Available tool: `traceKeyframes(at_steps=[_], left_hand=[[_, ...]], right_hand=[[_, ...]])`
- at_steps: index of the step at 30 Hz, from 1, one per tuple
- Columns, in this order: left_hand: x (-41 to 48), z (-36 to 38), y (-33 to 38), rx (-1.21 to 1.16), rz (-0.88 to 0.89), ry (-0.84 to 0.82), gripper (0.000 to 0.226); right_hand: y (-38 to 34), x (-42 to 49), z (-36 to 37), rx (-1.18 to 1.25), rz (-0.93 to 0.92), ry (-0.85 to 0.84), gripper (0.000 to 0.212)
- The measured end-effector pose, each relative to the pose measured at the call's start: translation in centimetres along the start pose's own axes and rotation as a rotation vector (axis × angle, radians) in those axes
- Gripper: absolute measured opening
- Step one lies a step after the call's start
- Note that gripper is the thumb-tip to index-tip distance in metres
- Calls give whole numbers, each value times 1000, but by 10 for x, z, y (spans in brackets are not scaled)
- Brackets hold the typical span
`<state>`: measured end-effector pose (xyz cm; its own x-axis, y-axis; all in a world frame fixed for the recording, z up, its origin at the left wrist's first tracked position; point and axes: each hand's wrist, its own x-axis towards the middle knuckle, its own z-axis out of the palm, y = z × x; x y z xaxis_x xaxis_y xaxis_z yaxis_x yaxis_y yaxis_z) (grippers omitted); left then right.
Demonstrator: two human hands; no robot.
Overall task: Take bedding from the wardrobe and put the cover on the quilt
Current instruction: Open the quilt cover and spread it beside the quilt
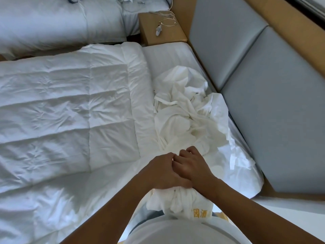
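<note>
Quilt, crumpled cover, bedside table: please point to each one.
quilt [70, 106], head view, on a stitched middle panel.
crumpled cover [184, 110], head view, on its bunched folds.
bedside table [168, 34], head view, on its bare top.

White quilt [66, 110] stitched in squares, cream-white cover [184, 110] with yellow lettering, grey-blue headboard [263, 95] framed in tan.

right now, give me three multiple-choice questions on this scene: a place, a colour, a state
1. Where is the crumpled cover? A in a wardrobe; B on the bed, between the quilt and the headboard; C on a chair.
2. Headboard panel colour? A red; B green; C grey.
3. What are the left hand and right hand doing? A both grip the cover; B both lie flat; C one holds a cup.
1 B: heaped right of the quilt. 2 C: grey padding. 3 A: both curl into bunched fabric.
</note>
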<state>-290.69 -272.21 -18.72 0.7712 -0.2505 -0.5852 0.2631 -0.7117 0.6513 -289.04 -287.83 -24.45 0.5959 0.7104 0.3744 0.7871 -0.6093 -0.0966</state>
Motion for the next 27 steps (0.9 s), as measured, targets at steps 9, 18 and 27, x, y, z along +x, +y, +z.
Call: traceKeyframes(at_steps=[9, 18, 27], left_hand=[[12, 0, -25, -173, -70, 87, 69], [13, 5, -57, -889, -202, 135, 68], [23, 11, -60, -1039, -234, 96, 59]], right_hand=[[-4, 12, 7, -16, 126, -12, 15], [-21, -14, 10, -132, 389, 227, 45], [-28, -18, 16, 619, 1145, -139, 25]])
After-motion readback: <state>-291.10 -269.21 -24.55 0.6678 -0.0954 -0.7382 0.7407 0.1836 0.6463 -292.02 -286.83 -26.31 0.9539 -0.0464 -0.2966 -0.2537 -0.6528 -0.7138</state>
